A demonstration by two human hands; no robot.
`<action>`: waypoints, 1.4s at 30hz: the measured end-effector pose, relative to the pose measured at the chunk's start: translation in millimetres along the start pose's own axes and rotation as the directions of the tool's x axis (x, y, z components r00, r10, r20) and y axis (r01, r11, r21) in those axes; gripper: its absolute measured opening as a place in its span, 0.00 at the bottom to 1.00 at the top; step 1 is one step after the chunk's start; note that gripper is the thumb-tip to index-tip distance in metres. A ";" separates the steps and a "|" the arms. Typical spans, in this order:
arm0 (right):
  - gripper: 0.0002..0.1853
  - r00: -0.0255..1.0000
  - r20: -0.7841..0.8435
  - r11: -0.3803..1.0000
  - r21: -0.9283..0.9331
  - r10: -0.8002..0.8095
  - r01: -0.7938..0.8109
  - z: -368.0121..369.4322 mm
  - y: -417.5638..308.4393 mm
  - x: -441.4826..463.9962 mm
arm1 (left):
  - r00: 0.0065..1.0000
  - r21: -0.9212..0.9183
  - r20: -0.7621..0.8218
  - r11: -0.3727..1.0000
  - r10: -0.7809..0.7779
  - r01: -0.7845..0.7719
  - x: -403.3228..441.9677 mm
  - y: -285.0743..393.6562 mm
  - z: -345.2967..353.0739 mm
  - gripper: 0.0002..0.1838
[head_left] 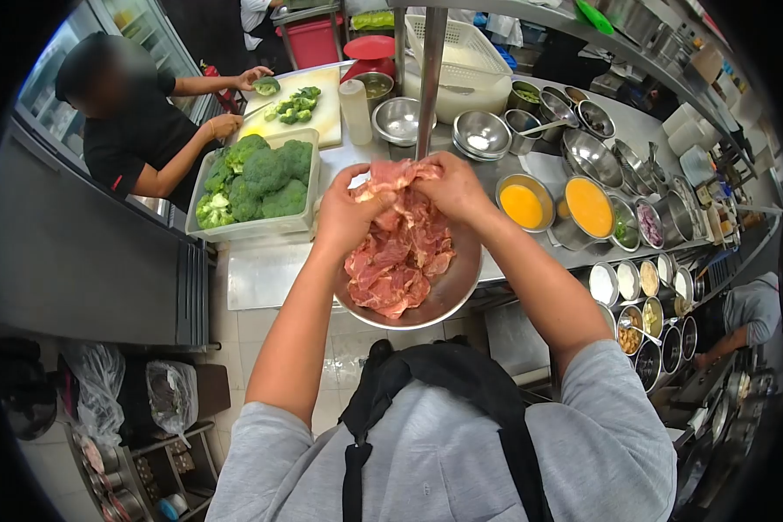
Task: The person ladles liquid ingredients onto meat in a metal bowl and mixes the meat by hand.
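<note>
The meat [398, 270] is raw, pinkish red and moist, with pale streaks of fat, cut in floppy, overlapping slices. It lies heaped in a steel bowl [458, 277] at the near edge of the bench [265, 271], with one portion raised above the heap. The left hand [351, 211] and the right hand [451, 188] both pinch this raised portion between thumb and fingers.

There is one bowl of meat; its slices overlap too much to count. Two pots [568, 231] of orange liquid stand to the right. To the left are one tub [261, 228] heaped with broccoli [265, 176], one board [327, 130] with cut florets [292, 106], and one squeeze bottle [355, 111].

Another person [152, 130] holds a knife [257, 110] in one hand and a broccoli piece [266, 86] in the other. A metal post [430, 78] rises just beyond the two meat-holding hands, blocking part of the bench behind.
</note>
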State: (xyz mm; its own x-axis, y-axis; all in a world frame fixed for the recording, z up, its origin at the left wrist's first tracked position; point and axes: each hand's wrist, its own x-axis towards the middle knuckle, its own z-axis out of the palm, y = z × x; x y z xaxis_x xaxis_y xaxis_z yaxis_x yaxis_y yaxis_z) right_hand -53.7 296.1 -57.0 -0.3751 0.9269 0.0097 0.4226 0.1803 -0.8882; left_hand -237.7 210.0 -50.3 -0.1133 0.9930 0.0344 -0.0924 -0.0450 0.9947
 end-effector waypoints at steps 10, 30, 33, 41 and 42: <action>0.29 0.594 0.723 0.143 0.586 0.352 -0.798 75.7 71.7 -65.2 | 0.682 -0.559 0.091 0.529 -0.726 0.639 -28.3 -135.3 5.1 0.28; 0.32 0.896 0.444 0.973 -0.197 -0.018 0.117 6.2 18.9 8.9 | 0.864 -0.228 -0.159 0.870 -0.477 0.438 -14.6 -75.9 -13.1 0.24; 0.35 0.913 0.381 0.936 -0.351 0.146 -0.003 19.3 87.0 17.5 | 0.840 -0.369 -0.082 0.799 -0.537 0.475 -58.6 -125.0 15.8 0.26; 0.36 0.649 0.678 0.630 0.345 0.344 -0.695 36.0 79.1 -22.6 | 0.692 -0.645 0.114 0.476 -0.713 0.598 -39.5 -129.2 36.2 0.21; 0.36 0.656 0.672 0.634 0.349 0.344 -0.690 28.4 70.6 -22.3 | 0.695 -0.535 0.069 0.561 -0.716 0.631 -34.3 -132.3 32.3 0.19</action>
State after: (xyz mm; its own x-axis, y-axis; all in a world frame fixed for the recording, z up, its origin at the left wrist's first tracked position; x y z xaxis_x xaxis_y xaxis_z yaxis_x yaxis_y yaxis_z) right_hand -38.9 278.8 -133.0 -0.6555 0.4484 -0.6076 0.2388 -0.6403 -0.7301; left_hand -189.6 185.4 -180.0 0.0558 0.7297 -0.6815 -0.6528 0.5431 0.5281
